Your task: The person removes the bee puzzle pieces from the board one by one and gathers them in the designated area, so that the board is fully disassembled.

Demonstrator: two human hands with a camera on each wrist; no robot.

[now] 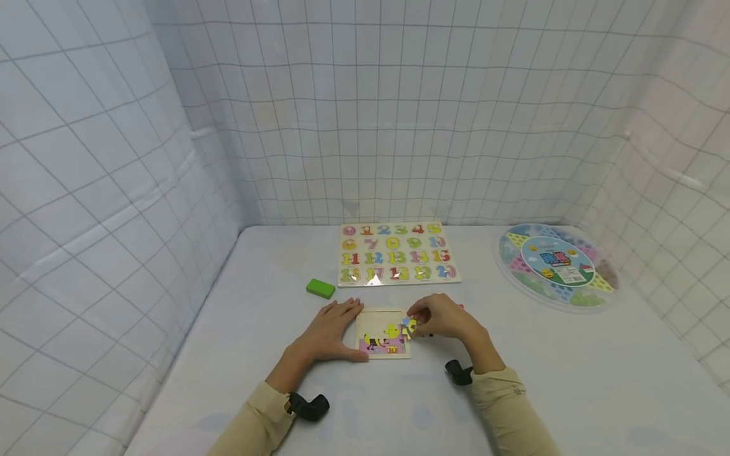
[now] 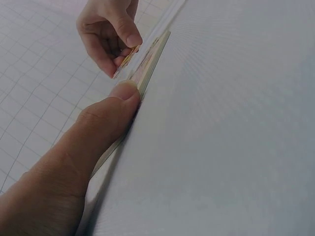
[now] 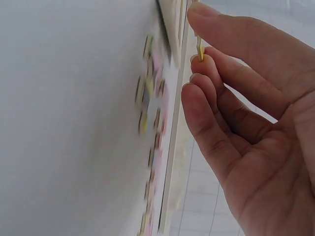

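Observation:
A small wooden puzzle tray (image 1: 376,320) lies flat on the table, its lower part filled with joined pieces showing a cartoon bee. My left hand (image 1: 328,332) rests along the tray's left side with fingers extended, the thumb (image 2: 109,115) lying at the near edge. Between thumb and fingers of my right hand (image 1: 447,318) is a yellow and blue puzzle piece (image 1: 408,325), raised over the tray's right edge. Seen from the right wrist, the piece (image 3: 199,46) is edge-on and partly covered by fingertips. Several loose puzzle pieces (image 3: 149,98) lie beside the tray, mostly hidden under my right hand in the head view.
A number board (image 1: 399,253) lies behind the tray. The green block (image 1: 320,288) sits to its lower left. Farther right, a round game board in clear packaging (image 1: 559,263) lies near the table's back. White grid-patterned cloth walls (image 1: 376,114) stand around the table.

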